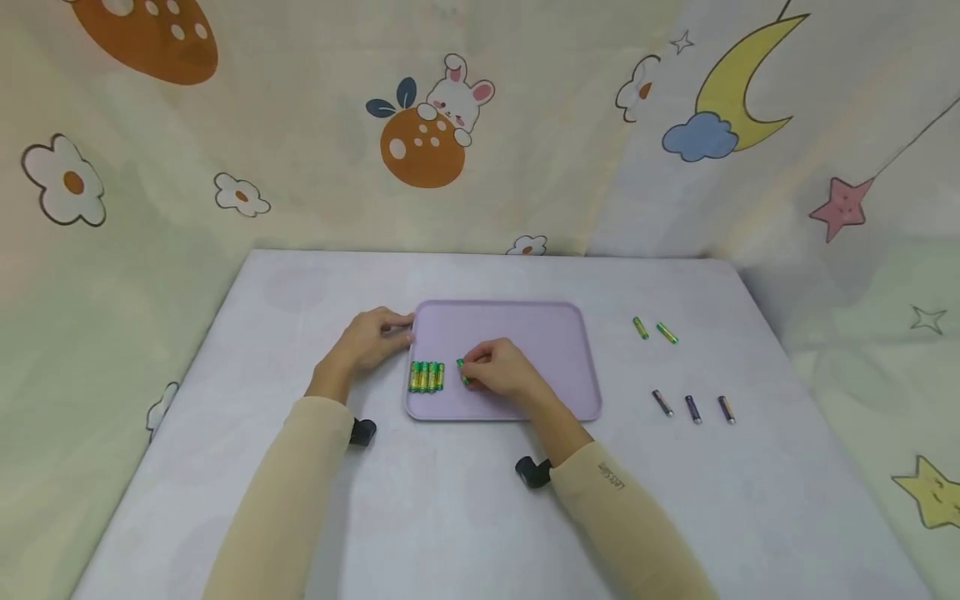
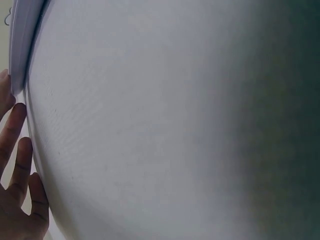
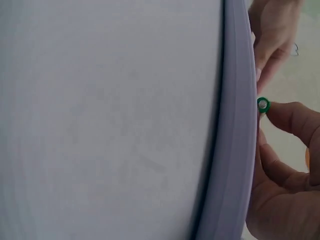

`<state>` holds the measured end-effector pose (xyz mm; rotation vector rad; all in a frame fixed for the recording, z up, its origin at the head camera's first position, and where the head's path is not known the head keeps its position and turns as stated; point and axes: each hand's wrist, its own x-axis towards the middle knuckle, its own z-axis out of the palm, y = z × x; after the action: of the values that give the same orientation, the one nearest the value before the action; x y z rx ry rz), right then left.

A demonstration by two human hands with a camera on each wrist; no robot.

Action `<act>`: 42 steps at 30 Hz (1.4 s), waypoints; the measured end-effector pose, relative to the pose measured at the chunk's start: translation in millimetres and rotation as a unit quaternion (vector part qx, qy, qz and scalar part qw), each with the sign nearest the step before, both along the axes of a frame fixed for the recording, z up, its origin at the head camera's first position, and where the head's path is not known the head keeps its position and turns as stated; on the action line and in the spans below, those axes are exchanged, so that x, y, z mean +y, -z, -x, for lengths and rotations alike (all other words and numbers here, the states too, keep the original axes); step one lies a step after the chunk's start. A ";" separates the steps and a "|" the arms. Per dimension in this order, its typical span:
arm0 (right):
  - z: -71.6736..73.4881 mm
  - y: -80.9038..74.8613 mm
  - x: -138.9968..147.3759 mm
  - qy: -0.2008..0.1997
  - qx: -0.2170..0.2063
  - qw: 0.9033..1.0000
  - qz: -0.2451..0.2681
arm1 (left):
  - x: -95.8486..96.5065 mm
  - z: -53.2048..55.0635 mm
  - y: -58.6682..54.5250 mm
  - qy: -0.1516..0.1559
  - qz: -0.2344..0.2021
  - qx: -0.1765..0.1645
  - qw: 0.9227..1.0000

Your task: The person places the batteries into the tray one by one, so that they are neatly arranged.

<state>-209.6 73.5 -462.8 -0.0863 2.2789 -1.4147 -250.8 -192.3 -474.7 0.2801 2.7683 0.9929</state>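
My right hand [image 1: 501, 369] is over the lilac tray [image 1: 517, 321], pinching a green-and-yellow battery [image 1: 462, 372] between thumb and fingers. The right wrist view shows the round end of that battery [image 3: 263, 105] beside the thumb, just past the tray's rim. Several similar batteries [image 1: 426, 377] stand side by side in a row along the tray's left side, left of the held one. At the tray's left edge, my left hand [image 1: 369, 340] touches the rim with thumb and forefinger extended. Its other fingers [image 2: 21, 165] are spread loosely in the left wrist view.
Two green batteries, one on the left [image 1: 641, 327] and one on the right [image 1: 667, 332], lie on the white-covered table [image 1: 435, 500] right of the tray. Nearer the front are three dark batteries [image 1: 693, 409], spaced apart. A patterned cloth [image 1: 300, 125] hangs behind the table.
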 end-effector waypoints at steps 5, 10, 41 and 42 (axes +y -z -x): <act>-2.6 -0.4 -9.7 0.002 0.015 0.999 -0.031 | 0.4 -0.1 0.2 0.002 -0.006 0.008 1.000; -4.5 0.0 -8.2 0.004 0.003 1.000 -0.024 | 0.5 -1.6 1.0 -0.004 -0.007 -0.002 1.000; 17.4 -11.0 93.9 -0.074 0.107 0.991 0.010 | -2.9 -1.9 -6.7 0.003 0.005 -0.013 1.000; 18.6 -12.1 97.4 -0.072 0.108 0.991 0.009 | -3.3 -1.5 -7.1 0.002 0.006 -0.013 1.000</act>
<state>-228.2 171.0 -450.7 -0.4220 2.3769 -1.4093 -249.3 -195.6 -467.6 0.2681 2.7484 0.9730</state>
